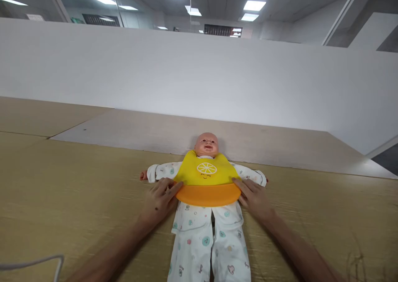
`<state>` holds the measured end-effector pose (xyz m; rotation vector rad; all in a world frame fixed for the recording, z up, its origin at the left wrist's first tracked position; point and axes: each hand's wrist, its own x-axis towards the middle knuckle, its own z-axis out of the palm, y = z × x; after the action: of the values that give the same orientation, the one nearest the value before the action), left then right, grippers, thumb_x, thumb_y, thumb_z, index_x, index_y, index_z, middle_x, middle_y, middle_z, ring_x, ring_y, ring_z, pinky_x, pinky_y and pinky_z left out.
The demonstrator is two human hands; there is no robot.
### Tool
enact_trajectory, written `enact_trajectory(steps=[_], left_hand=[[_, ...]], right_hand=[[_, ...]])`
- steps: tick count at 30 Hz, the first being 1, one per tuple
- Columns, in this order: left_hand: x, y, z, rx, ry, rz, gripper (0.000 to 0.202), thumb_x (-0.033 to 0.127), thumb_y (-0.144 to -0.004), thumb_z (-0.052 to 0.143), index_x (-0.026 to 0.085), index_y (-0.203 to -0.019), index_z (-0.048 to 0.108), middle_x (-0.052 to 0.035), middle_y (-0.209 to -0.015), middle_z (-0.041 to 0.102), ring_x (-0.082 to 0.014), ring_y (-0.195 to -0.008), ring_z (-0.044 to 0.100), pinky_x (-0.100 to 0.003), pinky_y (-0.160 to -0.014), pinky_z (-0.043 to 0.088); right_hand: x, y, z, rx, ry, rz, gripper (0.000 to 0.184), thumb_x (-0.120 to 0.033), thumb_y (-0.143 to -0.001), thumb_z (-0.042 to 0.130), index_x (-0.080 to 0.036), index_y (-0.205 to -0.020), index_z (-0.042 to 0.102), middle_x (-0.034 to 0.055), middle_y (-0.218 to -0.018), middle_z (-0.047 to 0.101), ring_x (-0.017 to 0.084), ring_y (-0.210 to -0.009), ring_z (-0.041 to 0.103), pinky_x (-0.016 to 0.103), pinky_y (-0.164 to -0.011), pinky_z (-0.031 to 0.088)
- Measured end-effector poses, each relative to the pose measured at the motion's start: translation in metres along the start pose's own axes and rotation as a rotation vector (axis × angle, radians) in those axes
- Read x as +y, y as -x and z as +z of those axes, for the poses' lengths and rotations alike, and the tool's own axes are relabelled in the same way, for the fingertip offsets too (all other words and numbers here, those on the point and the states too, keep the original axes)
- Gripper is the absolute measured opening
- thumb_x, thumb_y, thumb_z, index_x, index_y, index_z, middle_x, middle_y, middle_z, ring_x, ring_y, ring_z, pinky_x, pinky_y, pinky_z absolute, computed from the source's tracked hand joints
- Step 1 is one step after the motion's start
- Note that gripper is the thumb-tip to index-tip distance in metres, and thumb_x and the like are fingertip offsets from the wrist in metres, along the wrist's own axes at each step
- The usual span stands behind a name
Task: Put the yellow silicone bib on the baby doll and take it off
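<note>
On tan tabletop [77,182], doll [207,145], white wall [186,74] beyond

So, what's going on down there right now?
Left hand and right hand on yellow-and-orange bib edges. Baby doll lying face-up. White cord lower left.

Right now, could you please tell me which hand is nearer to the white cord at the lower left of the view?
The left hand, above and to the right of the white cord. The right hand is farther, across the doll.
</note>
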<state>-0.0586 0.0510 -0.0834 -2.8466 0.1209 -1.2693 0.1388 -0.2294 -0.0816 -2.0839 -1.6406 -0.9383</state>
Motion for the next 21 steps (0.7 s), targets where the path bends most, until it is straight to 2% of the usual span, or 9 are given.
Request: enact_trajectory(steps=[4, 12, 14, 16, 19, 21], left_hand=[[0.007, -0.002, 0.0, 0.068, 0.064, -0.024, 0.031, 0.008, -0.084, 0.053, 0.023, -0.112, 0.057, -0.0044, -0.087, 0.058, -0.0142, -0.077, 0.058, -0.024, -0.066, 0.049], [0.013, 0.015, 0.005, -0.054, 0.209, -0.098, 0.039, 0.012, -0.085, 0.051, 0.022, -0.122, 0.049, -0.0068, -0.092, 0.061, -0.0165, -0.082, 0.06, -0.026, -0.067, 0.052], [0.011, 0.017, 0.003, -0.057, 0.267, -0.193, 0.039, 0.009, -0.083, 0.048, 0.02, -0.121, 0.048, -0.0042, -0.083, 0.06, -0.0145, -0.073, 0.058, -0.025, -0.063, 0.05], [0.007, 0.016, 0.003, -0.048, 0.334, -0.338, 0.037, 0.009, -0.079, 0.046, 0.018, -0.114, 0.05, -0.0007, -0.074, 0.056, -0.0126, -0.063, 0.053, -0.024, -0.059, 0.047], [-0.001, 0.009, 0.004, 0.001, 0.487, -0.644, 0.031, 0.014, -0.074, 0.046, 0.018, -0.103, 0.054, 0.0009, -0.072, 0.053, -0.0126, -0.061, 0.049, -0.026, -0.059, 0.045], [-0.007, -0.002, 0.008, 0.06, 0.615, -0.888, 0.021, 0.018, -0.073, 0.047, 0.019, -0.092, 0.057, 0.0001, -0.071, 0.053, -0.0144, -0.064, 0.05, -0.027, -0.06, 0.044]], right_hand=[[0.002, 0.004, 0.002, 0.077, -0.149, 0.065, 0.039, -0.01, -0.086, 0.046, -0.019, -0.124, 0.049, 0.0054, -0.089, 0.065, 0.014, -0.076, 0.061, 0.026, -0.066, 0.051], [0.002, 0.014, 0.004, 0.008, -0.189, 0.083, 0.048, -0.015, -0.087, 0.047, -0.02, -0.135, 0.041, 0.0067, -0.093, 0.067, 0.015, -0.075, 0.064, 0.027, -0.066, 0.054], [0.0, 0.017, 0.006, -0.003, -0.199, 0.141, 0.048, -0.018, -0.087, 0.046, -0.018, -0.135, 0.039, 0.0086, -0.095, 0.068, 0.016, -0.074, 0.065, 0.028, -0.067, 0.054], [0.0, 0.021, 0.008, -0.01, -0.258, 0.246, 0.045, -0.022, -0.087, 0.046, -0.016, -0.131, 0.04, 0.0079, -0.088, 0.067, 0.015, -0.067, 0.063, 0.027, -0.062, 0.052], [0.007, 0.025, 0.009, -0.004, -0.405, 0.499, 0.034, -0.028, -0.089, 0.042, -0.014, -0.118, 0.049, 0.0011, -0.066, 0.06, 0.012, -0.052, 0.052, 0.024, -0.052, 0.045], [0.015, 0.024, 0.01, 0.022, -0.439, 0.666, 0.028, -0.033, -0.089, 0.041, -0.015, -0.102, 0.057, 0.0013, -0.064, 0.058, 0.012, -0.054, 0.052, 0.025, -0.057, 0.045]])
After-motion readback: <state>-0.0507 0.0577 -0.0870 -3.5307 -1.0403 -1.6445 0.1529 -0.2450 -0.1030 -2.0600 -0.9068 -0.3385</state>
